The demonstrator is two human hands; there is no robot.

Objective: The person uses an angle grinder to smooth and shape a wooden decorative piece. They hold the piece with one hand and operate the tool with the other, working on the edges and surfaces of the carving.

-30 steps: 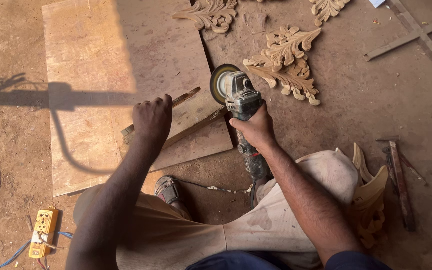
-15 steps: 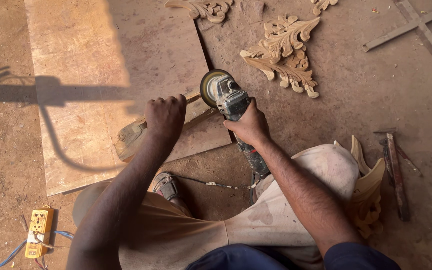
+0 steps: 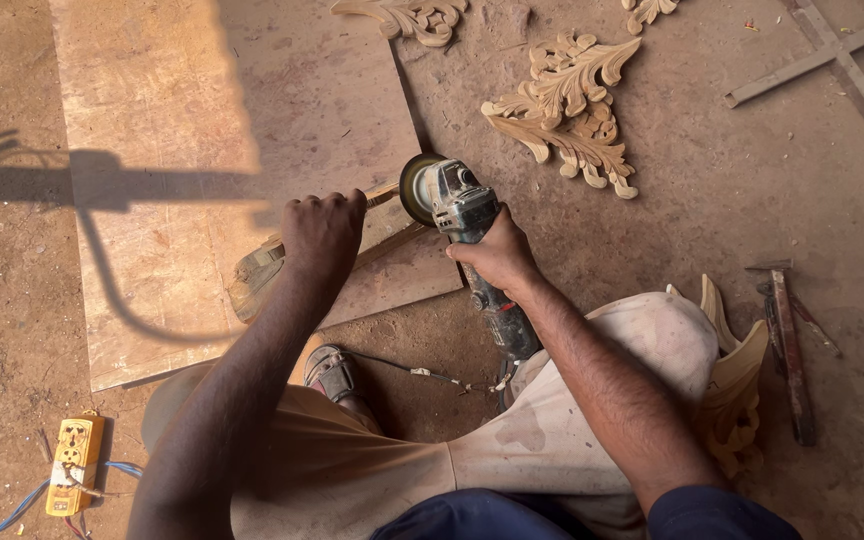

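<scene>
1. Angle grinder (image 3: 462, 215) sits at frame centre, its disc (image 3: 414, 188) at the upper left end, right at the edge of the wood strip (image 3: 272, 265).
2. Right hand (image 3: 497, 258) has its grip closed around the grinder body, just behind the head.
3. Left hand (image 3: 322, 235) is fisted tight on the wood strip, pressing it down onto the plywood sheet (image 3: 202, 150).
4. Strip runs diagonally from left of centre up to the disc; its lower left end is rounded and worn.
5. Plywood sheet lies flat on the dirt floor (image 3: 752, 200), filling the upper left of the frame.
6. Grinder cord (image 3: 412, 372) trails down past a sandalled foot (image 3: 332, 372) at lower centre.
7. Carved leaf ornament (image 3: 572, 110) lies on the floor, upper right of the grinder, well apart.
8. Another carved piece (image 3: 737, 380) rests against the person's knee, right of centre.
9. Hammer (image 3: 787, 340) is on the floor at right.
10. Yellow power strip (image 3: 74, 465) with blue cable sits at lower left.
</scene>
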